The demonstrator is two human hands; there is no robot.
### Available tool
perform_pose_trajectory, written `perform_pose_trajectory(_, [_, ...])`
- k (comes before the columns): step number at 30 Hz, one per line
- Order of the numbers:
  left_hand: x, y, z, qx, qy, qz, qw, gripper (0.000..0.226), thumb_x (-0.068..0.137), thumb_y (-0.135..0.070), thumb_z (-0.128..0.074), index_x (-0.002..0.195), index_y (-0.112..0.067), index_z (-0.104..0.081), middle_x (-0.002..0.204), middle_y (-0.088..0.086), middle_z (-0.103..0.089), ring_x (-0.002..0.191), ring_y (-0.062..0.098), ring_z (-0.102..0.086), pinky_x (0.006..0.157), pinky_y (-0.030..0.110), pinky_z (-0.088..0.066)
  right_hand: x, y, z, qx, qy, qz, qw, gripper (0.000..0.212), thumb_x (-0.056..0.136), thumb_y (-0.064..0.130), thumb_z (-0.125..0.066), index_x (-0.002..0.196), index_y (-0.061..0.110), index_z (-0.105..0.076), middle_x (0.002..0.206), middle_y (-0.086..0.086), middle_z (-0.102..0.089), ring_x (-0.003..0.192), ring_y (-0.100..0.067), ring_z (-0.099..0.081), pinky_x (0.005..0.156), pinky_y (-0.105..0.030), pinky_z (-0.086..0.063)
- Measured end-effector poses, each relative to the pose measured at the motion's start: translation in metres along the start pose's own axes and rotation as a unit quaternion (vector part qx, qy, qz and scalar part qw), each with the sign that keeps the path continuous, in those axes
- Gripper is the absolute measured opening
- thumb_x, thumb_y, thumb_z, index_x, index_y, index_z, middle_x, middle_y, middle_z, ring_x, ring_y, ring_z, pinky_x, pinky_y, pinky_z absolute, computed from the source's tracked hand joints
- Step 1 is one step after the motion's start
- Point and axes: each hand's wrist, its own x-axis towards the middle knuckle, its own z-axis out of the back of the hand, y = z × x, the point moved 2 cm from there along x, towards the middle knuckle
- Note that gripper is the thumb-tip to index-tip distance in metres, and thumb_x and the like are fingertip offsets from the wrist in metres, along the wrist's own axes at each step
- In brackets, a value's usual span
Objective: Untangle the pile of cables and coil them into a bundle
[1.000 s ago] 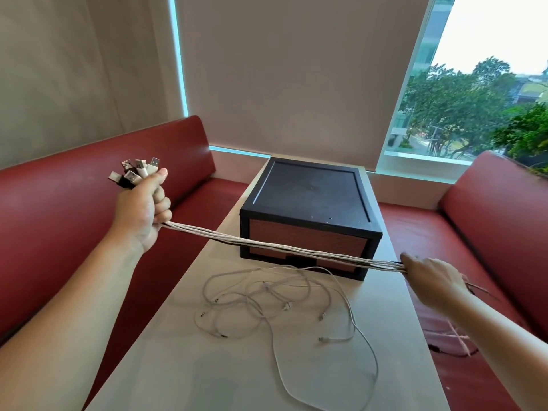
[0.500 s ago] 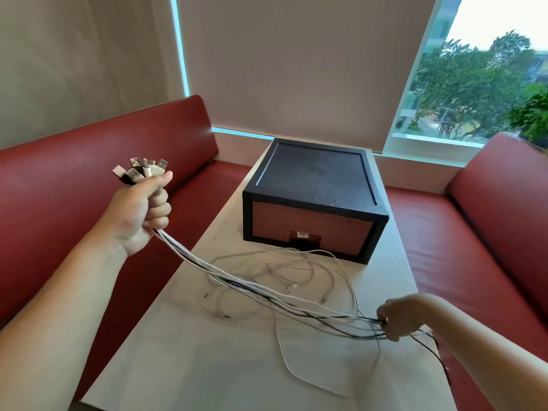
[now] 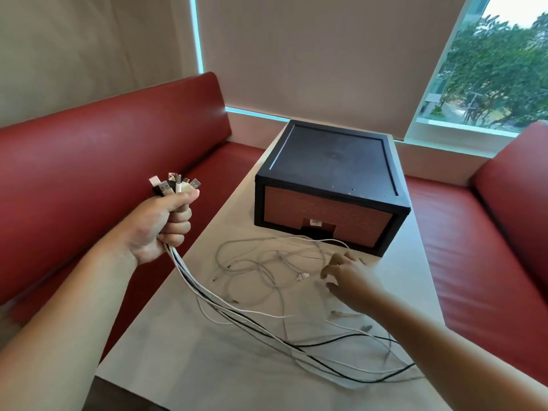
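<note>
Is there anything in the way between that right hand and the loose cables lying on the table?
Nothing visible does. The right hand is open right over the loose cables on the table, at their right edge. The black box stands behind them, not between. The left hand grips the gathered bundle off to the side.

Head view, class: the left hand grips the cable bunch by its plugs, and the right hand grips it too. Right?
No. The head view shows the right hand open above loose cables on the table; only the left hand grips the cable bunch by its plugs.
</note>
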Motion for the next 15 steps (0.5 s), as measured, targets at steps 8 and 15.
perform_pose_trajectory(8, [0.001,0.021,-0.006,0.005,-0.030,0.007,0.999,0.041,0.098,-0.025,-0.052,0.065,-0.028,-0.028,0.051,-0.010,-0.017,0.038,0.002,-0.013,0.034,0.015,-0.009,0.030,0.036,-0.017,-0.011,-0.030,0.056,0.998,0.030,0.094,0.036,-0.050,0.121,0.041,-0.063,0.116,0.012,-0.055,0.116,-0.021,-0.041,0.097,-0.037,-0.033])
perform_pose_trajectory(15, [0.006,0.041,-0.007,0.007,-0.046,0.021,0.999,0.043,0.098,-0.026,-0.055,0.065,-0.028,-0.027,0.054,-0.008,-0.015,0.041,0.005,-0.012,0.035,0.016,-0.010,0.046,0.037,-0.027,0.004,0.007,0.037,0.999,0.022,0.092,0.032,-0.055,0.113,0.033,-0.064,0.118,0.006,-0.051,0.116,-0.022,-0.039,0.089,-0.035,-0.032])
